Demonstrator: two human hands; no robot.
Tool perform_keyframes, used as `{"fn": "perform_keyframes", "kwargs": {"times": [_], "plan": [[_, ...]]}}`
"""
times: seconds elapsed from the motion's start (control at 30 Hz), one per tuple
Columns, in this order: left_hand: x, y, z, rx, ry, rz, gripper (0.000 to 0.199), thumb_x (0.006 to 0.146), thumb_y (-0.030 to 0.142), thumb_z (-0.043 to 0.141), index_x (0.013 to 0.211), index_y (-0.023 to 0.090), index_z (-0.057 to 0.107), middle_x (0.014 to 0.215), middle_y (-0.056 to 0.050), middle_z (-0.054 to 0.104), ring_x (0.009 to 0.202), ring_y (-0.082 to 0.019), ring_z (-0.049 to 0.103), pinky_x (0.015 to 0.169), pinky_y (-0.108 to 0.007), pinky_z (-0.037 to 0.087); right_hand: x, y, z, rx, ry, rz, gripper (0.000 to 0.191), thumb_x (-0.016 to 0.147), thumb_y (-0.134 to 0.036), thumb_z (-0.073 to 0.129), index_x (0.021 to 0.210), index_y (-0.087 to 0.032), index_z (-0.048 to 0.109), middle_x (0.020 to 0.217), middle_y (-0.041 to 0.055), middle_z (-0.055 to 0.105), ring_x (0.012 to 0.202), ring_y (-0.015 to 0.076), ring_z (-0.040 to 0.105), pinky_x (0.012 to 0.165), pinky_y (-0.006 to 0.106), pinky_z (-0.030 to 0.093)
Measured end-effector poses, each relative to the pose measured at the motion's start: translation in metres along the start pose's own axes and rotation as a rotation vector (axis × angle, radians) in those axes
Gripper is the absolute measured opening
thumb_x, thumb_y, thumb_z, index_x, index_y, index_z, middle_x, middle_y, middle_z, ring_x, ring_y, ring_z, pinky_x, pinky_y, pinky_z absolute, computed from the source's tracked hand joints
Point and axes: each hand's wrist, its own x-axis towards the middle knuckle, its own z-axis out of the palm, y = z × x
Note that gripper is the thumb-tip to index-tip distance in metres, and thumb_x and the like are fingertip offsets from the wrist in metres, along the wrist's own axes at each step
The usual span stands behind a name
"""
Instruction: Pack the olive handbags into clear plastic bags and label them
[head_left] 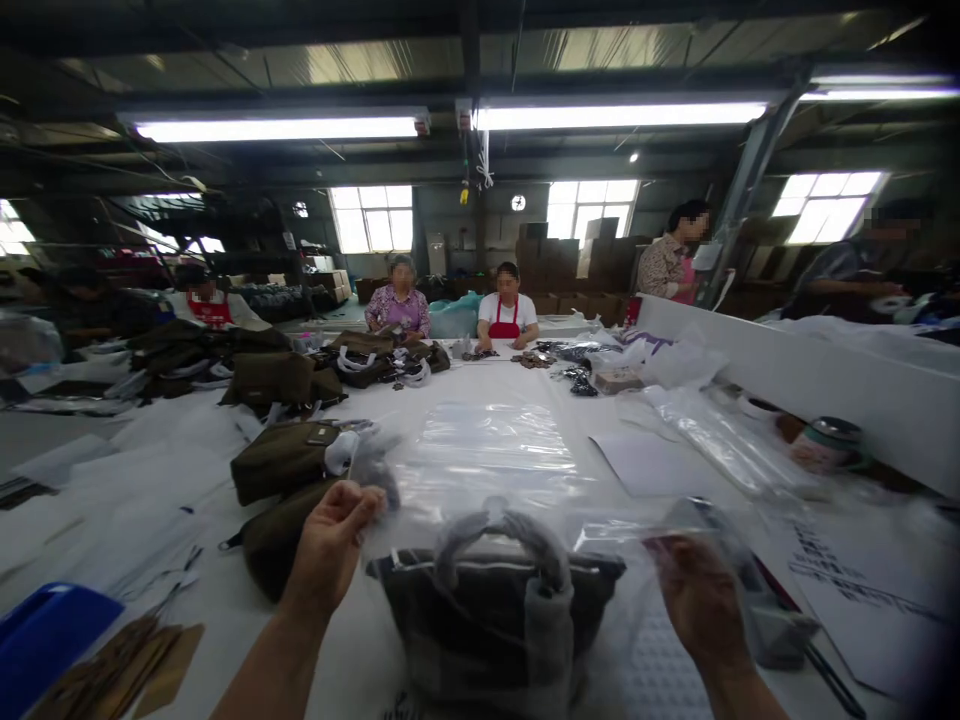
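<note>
A dark handbag (480,620) stands upright in front of me on the white table, its looped handles (502,530) wrapped in pale padding. Around it is a clear plastic bag (607,535), its upper edge stretched wide between my hands. On one side, my left hand (337,535) pinches the plastic between thumb and fingers. My right hand (697,590), slightly blurred and partly behind the film, grips the opposite side. Just past my left hand lie olive-brown handbags (285,460). A stack of flat clear bags (491,435) rests beyond the handbag.
At left are a blue tray-like object (56,630) and brown cardboard pieces (142,660). More clear bags (735,440), a lidded jar (825,440) and printed paper (870,590) lie right, beside a low white partition (825,370). Several people sit or stand farther back.
</note>
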Motion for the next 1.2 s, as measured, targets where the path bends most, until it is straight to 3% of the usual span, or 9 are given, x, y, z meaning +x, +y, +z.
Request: {"fn": "perform_keyframes", "kwargs": {"times": [0.2,0.4,0.53,0.6,0.7,0.8,0.93,1.1,1.2], "plan": [[-0.001,0.022,-0.032,-0.036,0.093,0.087,0.028,0.049,0.026,0.085,0.063,0.016,0.064,0.060,0.003,0.063,0.058,-0.011,0.060,0.064,-0.023,0.054,0.010,-0.042,0.011,0.300,-0.040,0.053,0.020,0.067,-0.036,0.076,0.077,-0.022,0.066,0.078,0.0011,0.069,0.074,0.0153,0.065,0.074,0.026,0.055],[0.000,0.017,-0.048,0.094,0.038,0.032,0.033,0.057,0.038,0.081,0.076,0.015,0.068,0.073,-0.005,0.070,0.071,-0.018,0.066,0.072,-0.027,0.055,0.026,-0.064,0.018,0.282,-0.019,0.082,0.023,0.066,-0.037,0.077,0.080,-0.022,0.065,0.081,0.0015,0.069,0.078,0.0184,0.067,0.082,0.031,0.055],[0.036,0.014,-0.034,0.000,0.122,-0.018,0.015,0.069,0.025,0.074,0.069,0.014,0.063,0.066,-0.002,0.066,0.063,-0.013,0.064,0.066,-0.025,0.056,0.067,-0.074,0.045,0.280,-0.005,0.319,0.006,0.075,-0.024,0.067,0.073,-0.020,0.064,0.071,0.0011,0.067,0.069,0.0150,0.066,0.073,0.030,0.058],[0.063,0.020,-0.018,-0.026,0.132,-0.045,0.011,0.077,0.019,0.065,0.070,0.012,0.061,0.065,-0.002,0.065,0.059,-0.012,0.064,0.062,-0.025,0.056,0.095,-0.084,0.069,0.290,-0.039,0.410,0.014,0.083,-0.018,0.057,0.071,-0.017,0.063,0.068,0.0023,0.066,0.064,0.0128,0.064,0.069,0.027,0.058],[0.093,0.041,0.003,-0.025,0.097,-0.032,0.014,0.085,0.016,0.055,0.072,0.011,0.059,0.065,-0.003,0.065,0.058,-0.011,0.064,0.058,-0.024,0.054,0.128,-0.105,0.097,0.316,-0.079,0.408,0.023,0.087,-0.013,0.048,0.068,-0.015,0.061,0.065,0.0024,0.065,0.060,0.0107,0.063,0.064,0.024,0.057],[0.090,0.062,0.003,-0.017,0.040,0.031,0.013,0.084,0.019,0.057,0.074,0.013,0.061,0.067,-0.002,0.066,0.061,-0.011,0.064,0.062,-0.023,0.054,0.137,-0.116,0.089,0.347,-0.104,0.327,0.019,0.086,-0.015,0.049,0.072,-0.016,0.061,0.065,0.0010,0.064,0.061,0.0109,0.063,0.065,0.024,0.057],[0.048,0.042,-0.038,0.176,-0.164,0.056,0.024,0.070,0.035,0.074,0.070,0.013,0.064,0.065,-0.002,0.066,0.062,-0.013,0.062,0.064,-0.023,0.052,0.113,-0.071,0.032,0.252,-0.263,0.283,0.011,0.071,-0.029,0.070,0.072,-0.021,0.062,0.064,-0.0015,0.063,0.059,0.0122,0.061,0.062,0.022,0.056],[-0.011,-0.051,-0.099,0.502,-0.300,-0.195,0.046,0.071,0.061,0.061,0.073,0.015,0.063,0.067,-0.003,0.067,0.064,-0.015,0.062,0.068,-0.027,0.050,0.039,0.037,-0.022,-0.142,-0.547,0.441,0.041,0.066,-0.060,0.066,0.070,-0.020,0.059,0.062,0.0008,0.062,0.064,0.0172,0.061,0.070,0.031,0.051],[-0.042,-0.093,-0.123,0.610,-0.384,-0.321,0.047,0.074,0.061,0.057,0.073,0.015,0.065,0.069,-0.004,0.069,0.068,-0.017,0.063,0.072,-0.031,0.050,-0.006,0.074,-0.037,-0.324,-0.706,0.520,0.047,0.069,-0.065,0.058,0.071,-0.018,0.058,0.066,0.0039,0.065,0.067,0.0208,0.062,0.073,0.036,0.048]]}}
